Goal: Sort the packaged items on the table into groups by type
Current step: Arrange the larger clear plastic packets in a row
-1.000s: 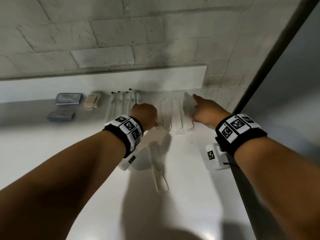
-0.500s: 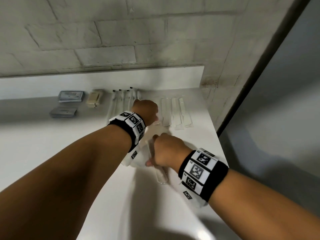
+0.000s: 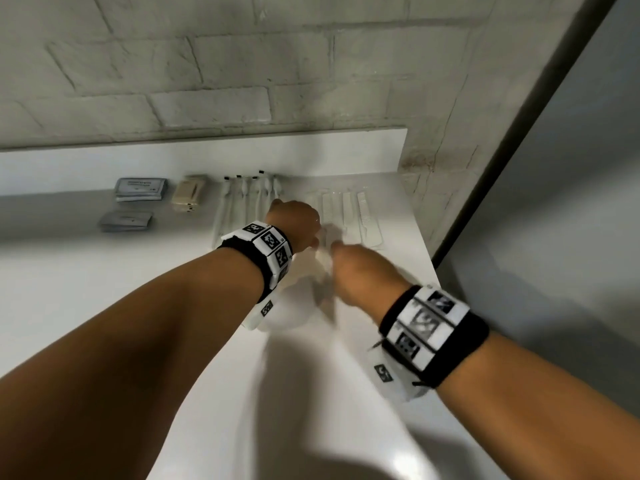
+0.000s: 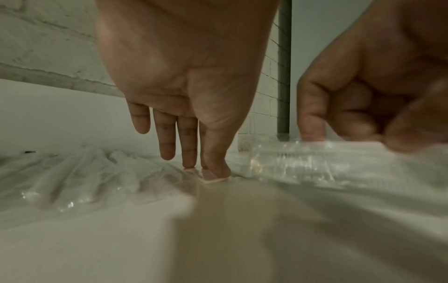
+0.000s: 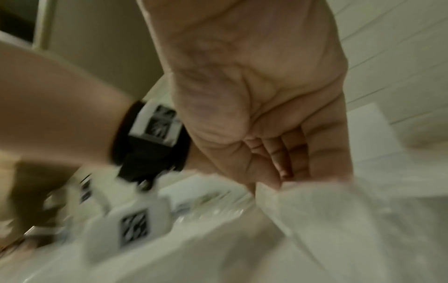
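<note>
Clear plastic wraps the comb packet [image 4: 303,162] pinched in the right hand [image 3: 360,275], just above the white desk [image 3: 104,289] beside the comb row [image 3: 349,216]. Left hand [image 3: 294,223] presses straight fingertips [image 4: 215,168] on a packet there.

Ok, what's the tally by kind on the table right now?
Flat grey packets: 2 piles
Beige wrapped packets: 1 pile
Clear-wrapped white toothbrushes: about 5
Clear-wrapped white combs: 3 laid out, 1 in the right hand
Total: about 12, piles counted once
</note>
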Action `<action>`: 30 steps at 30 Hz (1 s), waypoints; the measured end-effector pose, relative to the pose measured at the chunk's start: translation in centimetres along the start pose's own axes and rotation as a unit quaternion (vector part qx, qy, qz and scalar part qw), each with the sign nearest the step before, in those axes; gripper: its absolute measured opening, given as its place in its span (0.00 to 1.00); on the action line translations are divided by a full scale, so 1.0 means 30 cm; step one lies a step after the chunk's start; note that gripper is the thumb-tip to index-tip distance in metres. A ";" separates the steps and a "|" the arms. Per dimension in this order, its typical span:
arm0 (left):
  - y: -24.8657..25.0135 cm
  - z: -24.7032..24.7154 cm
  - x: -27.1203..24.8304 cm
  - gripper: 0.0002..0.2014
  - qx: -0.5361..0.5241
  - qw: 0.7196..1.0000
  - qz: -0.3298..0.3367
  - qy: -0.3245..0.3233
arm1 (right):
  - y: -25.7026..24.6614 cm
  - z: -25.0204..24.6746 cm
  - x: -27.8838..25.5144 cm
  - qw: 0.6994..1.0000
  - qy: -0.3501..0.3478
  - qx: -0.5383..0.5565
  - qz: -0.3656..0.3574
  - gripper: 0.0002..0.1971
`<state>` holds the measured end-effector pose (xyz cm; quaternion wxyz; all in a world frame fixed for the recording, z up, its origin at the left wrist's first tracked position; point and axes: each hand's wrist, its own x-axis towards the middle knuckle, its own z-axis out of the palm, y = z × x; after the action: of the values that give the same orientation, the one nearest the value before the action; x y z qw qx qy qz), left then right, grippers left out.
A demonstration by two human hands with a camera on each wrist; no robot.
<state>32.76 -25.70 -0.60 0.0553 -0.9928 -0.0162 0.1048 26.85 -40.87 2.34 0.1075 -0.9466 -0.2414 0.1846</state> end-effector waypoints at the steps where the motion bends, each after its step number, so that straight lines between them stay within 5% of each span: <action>1: -0.002 0.001 0.001 0.18 -0.007 1.000 -0.002 0.002 | 0.035 -0.029 0.016 0.999 0.012 0.033 0.026 0.19; 7: 0.009 -0.015 0.029 0.16 -0.039 0.998 -0.003 0.056 | 0.288 -0.169 0.152 0.958 0.092 0.214 0.169 0.13; 12: 0.101 -0.045 0.085 0.14 -0.085 0.994 0.025 0.067 | 0.404 -0.149 0.259 0.934 0.072 0.301 0.178 0.15; 17: 0.195 -0.058 0.137 0.17 -0.107 0.990 0.056 0.067 | 0.464 -0.134 0.315 0.986 0.108 0.067 0.109 0.20; 21: 0.235 -0.061 0.172 0.18 -0.096 0.992 0.054 0.054 | 0.455 -0.128 0.319 0.996 -0.007 -0.093 -0.006 0.22; 30: 0.266 -0.047 0.201 0.22 -0.077 0.995 0.054 0.030 | 0.464 -0.151 0.385 0.987 -0.019 -0.156 -0.017 0.23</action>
<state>39.12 -33.52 -1.39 -0.0267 -0.9962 0.0309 0.0765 43.90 -47.64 -1.04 -0.0433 -0.9439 -0.2853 0.1604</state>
